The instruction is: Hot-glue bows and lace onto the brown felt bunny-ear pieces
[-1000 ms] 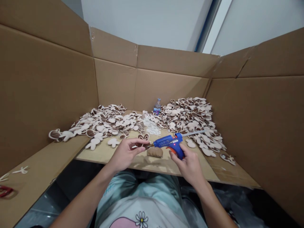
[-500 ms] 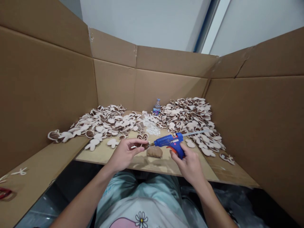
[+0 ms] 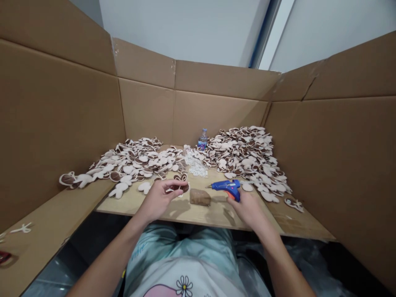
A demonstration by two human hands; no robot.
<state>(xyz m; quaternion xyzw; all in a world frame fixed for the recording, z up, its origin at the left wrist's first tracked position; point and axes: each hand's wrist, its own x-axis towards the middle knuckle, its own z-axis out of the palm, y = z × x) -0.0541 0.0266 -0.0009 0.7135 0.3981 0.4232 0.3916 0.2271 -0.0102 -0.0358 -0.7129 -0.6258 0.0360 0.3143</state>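
Between the thumb and fingers of my left hand [image 3: 162, 198] is a small brown felt piece [image 3: 185, 187] with a cream cord bow, held above the board. My right hand [image 3: 247, 206] is wrapped round the handle of a blue hot glue gun [image 3: 227, 186]. Its metal nozzle points left, towards the felt piece but apart from it. Below, between the hands, a brown tape-wrapped block [image 3: 199, 197] lies on the pale board [image 3: 176, 212]. A cream bunny-shaped felt piece [image 3: 144, 187] lies just left of my left hand.
Heaps of brown and cream felt pieces lie at the left [image 3: 136, 159] and right [image 3: 247, 150]. Between them are white lacy pieces [image 3: 197, 166] and a water bottle [image 3: 202, 140]. Tall cardboard walls [image 3: 216, 109] enclose the board. A red object [image 3: 4, 257] lies at far left.
The glue gun has moved right, drawing its nozzle away from the felt piece, and now sits flatter. My left hand keeps holding the felt piece, nearly in place.
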